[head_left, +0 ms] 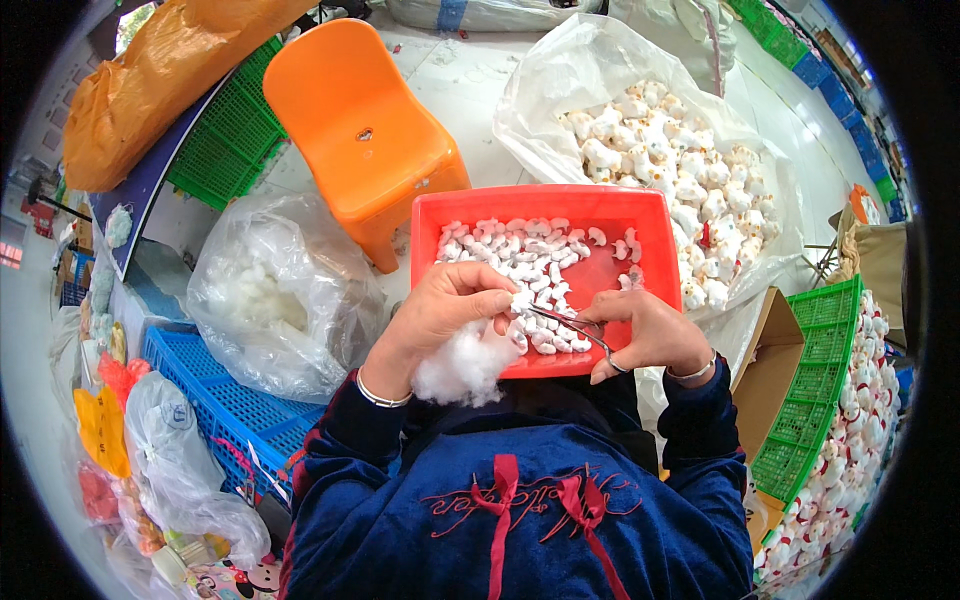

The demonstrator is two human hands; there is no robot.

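My left hand (450,303) pinches a small white fabric piece (520,302) at its fingertips, over the near left part of a red plastic tray (425,212). A fluffy wad of white stuffing (466,366) is tucked under the same hand, against the palm. In my right hand (655,335) are slim metal forceps (572,322) with ring handles, fingers through and round the loops. Their tips point left and meet the white piece. Many small white curved fabric pieces (540,262) lie in the tray, mostly in its left and middle part. The tray sits at my lap.
An orange chair (350,120) stands beyond the tray. Left of it is a clear bag of stuffing (265,300) beside a blue crate (245,410). A large clear bag of white plush pieces (690,180) lies far right. A green crate (810,390) and cardboard box (768,350) stand right.
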